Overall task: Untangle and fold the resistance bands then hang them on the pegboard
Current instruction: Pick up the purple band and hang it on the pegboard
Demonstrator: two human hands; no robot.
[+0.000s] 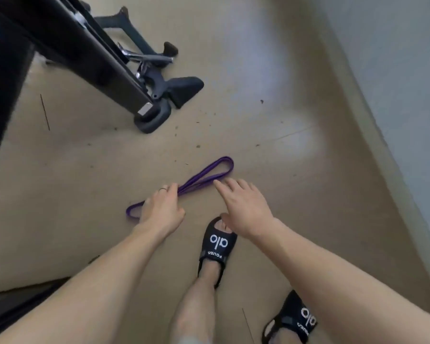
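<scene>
Two bare forearms enter from the lower edge of the frame and reach down toward the floor. Between and below them stand two feet in black slides: the left slide at lower centre, the right slide at the lower right edge. The left hand, just left of frame centre, wears a ring; its grip is clamped on the purple resistance band, fingers curled over the strands near the band's middle. The right hand, just right of centre, has its grip apart, fingers extended, with the fingertips at the band's strands; contact cannot be confirmed. The band lies flat on the tan floor as a long folded loop, running diagonally from a small loop end left of the left hand to a rounded loop end above the right hand. A black machine frame with dark grey feet occupies the upper left. A pale wall runs down the right side.
</scene>
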